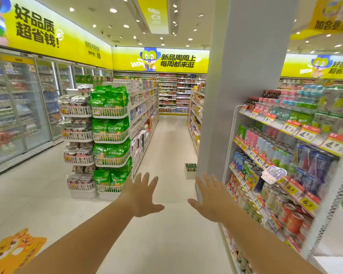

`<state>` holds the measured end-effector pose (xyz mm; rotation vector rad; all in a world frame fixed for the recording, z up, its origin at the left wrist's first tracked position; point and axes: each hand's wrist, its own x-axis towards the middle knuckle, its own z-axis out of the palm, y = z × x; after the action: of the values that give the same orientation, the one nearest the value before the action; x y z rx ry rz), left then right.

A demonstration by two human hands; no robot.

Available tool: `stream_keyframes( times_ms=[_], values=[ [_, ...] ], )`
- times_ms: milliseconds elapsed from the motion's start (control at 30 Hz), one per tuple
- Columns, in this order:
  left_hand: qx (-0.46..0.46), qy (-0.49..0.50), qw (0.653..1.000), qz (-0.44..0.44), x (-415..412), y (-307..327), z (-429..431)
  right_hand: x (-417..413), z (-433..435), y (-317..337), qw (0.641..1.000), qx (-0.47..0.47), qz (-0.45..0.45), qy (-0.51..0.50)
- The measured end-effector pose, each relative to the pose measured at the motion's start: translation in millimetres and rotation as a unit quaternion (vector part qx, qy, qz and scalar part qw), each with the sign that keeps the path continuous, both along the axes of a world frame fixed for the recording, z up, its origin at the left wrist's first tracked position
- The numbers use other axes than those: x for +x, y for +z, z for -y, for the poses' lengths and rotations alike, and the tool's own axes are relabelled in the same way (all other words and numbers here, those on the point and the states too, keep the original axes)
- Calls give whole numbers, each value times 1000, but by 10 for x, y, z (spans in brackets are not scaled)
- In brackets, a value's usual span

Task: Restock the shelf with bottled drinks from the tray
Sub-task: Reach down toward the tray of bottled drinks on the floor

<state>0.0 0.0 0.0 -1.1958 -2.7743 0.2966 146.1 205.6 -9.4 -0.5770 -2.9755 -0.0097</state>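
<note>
A white tray of small green-capped bottled drinks stands on the floor beside the grey pillar, a few steps ahead in the aisle. The drinks shelf, several tiers of cans and bottles behind red price tags, runs along my right. My left hand and my right hand are stretched out in front of me over the floor, palms down, fingers spread, holding nothing. Both hands are well short of the tray.
A wide grey pillar rises just past the shelf's near end. White wire racks of green snack bags stand ahead on the left, glass-door fridges line the left wall, and the pale floor runs between shelving.
</note>
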Motion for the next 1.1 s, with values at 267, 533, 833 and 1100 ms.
stream_keyframes(
  times_ms=[267,533,833,1100],
  values=[
    [-6,-2,1000,24,-1493,-81,-901,-1468,-774,-147,999,13,32,-15],
    [-17,0,1000,22,-3328,-299,-2028,-3355,-1966,-292,1000,5,29,-8],
    [-14,8,1000,27,-5425,-304,-3232,-5529,-3253,-225,999,11,31,1],
    [12,-13,999,38,-7651,-469,-4293,-7643,-4311,-609,999,-2,38,-31]
  ],
)
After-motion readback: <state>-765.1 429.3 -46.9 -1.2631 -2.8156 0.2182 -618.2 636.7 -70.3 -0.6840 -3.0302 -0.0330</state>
